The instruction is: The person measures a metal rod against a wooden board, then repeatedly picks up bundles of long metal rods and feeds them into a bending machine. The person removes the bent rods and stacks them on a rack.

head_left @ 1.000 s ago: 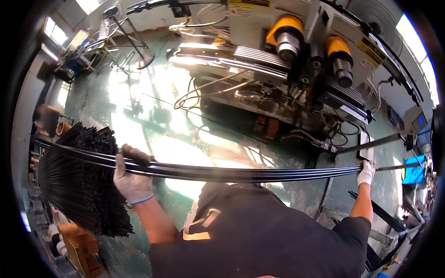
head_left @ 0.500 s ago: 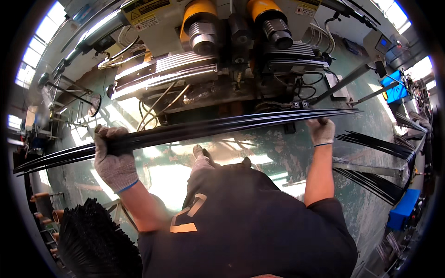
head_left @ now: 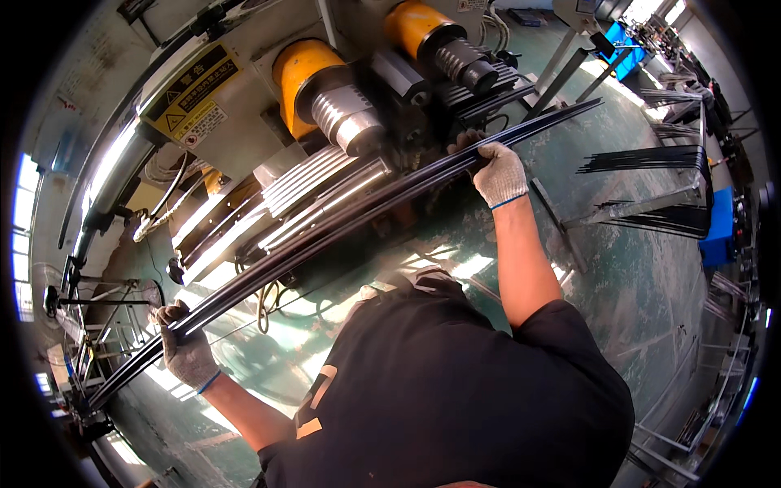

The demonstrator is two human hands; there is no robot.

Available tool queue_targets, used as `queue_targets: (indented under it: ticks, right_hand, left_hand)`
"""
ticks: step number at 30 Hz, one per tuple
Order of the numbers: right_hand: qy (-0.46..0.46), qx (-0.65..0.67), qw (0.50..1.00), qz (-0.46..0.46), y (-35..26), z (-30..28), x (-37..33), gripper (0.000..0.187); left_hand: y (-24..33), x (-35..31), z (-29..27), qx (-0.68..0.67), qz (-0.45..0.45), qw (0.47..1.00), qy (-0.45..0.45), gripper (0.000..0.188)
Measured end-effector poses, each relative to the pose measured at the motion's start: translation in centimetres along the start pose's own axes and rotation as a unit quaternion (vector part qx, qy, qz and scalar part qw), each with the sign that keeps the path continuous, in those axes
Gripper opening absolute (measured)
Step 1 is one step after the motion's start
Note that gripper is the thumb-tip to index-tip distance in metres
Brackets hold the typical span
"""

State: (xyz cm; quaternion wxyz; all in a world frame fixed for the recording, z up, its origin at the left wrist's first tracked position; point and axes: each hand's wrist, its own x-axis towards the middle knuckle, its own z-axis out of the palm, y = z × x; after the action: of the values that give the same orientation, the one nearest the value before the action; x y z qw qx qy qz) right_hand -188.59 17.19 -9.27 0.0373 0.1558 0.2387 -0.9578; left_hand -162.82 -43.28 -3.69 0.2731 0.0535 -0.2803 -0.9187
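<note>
Swung aslant, shifting work toward grey, orange-capped metal machine [head_left: 350, 120].
Clasping long, thin black rods [head_left: 325, 233] in white-gloved left hand [head_left: 189, 355] and right hand [head_left: 499, 176].

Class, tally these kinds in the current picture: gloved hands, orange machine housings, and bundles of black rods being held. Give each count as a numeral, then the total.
Gloved: 2 (left hand, right hand)
Orange: 2 (left housing, right housing)
Held: 1 (bundle of black rods)
Total: 5
</note>
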Motion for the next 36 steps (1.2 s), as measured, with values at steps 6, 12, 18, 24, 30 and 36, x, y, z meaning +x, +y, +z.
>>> queue_targets:
  ticks: [6,12,18,24,30,36]
  right_hand:
    - [-0.042,-0.461,0.859,-0.218,3.2,1.8,2.3,0.032]
    - [0.066,-0.112,0.985,-0.115,6.2,6.0,7.0,0.042]
    - [-0.113,-0.574,0.707,-0.397,7.9,2.6,13.1,0.019]
    - [0.024,-0.890,0.329,-0.313,9.8,-1.6,18.4,0.025]
    - [-0.027,-0.567,0.789,-0.234,8.7,-1.6,19.5,0.033]
    - [0.077,-0.506,0.838,-0.191,10.1,0.9,18.2,0.026]
  left_hand:
    - [-0.5,5.5,-5.2,0.060,-0.026,0.994,0.084,0.014]
    - [-5.4,7.7,-8.3,0.124,-0.064,0.964,0.226,0.022]
    - [-12.3,10.9,-6.8,0.067,-0.115,0.955,0.265,0.017]
    - [-17.3,10.6,-1.8,0.067,-0.111,0.970,0.206,0.027]
    - [-15.6,12.0,-0.5,-0.040,-0.113,0.977,0.174,0.036]
    - [-12.5,14.1,-8.5,-0.030,-0.059,0.968,0.244,0.024]
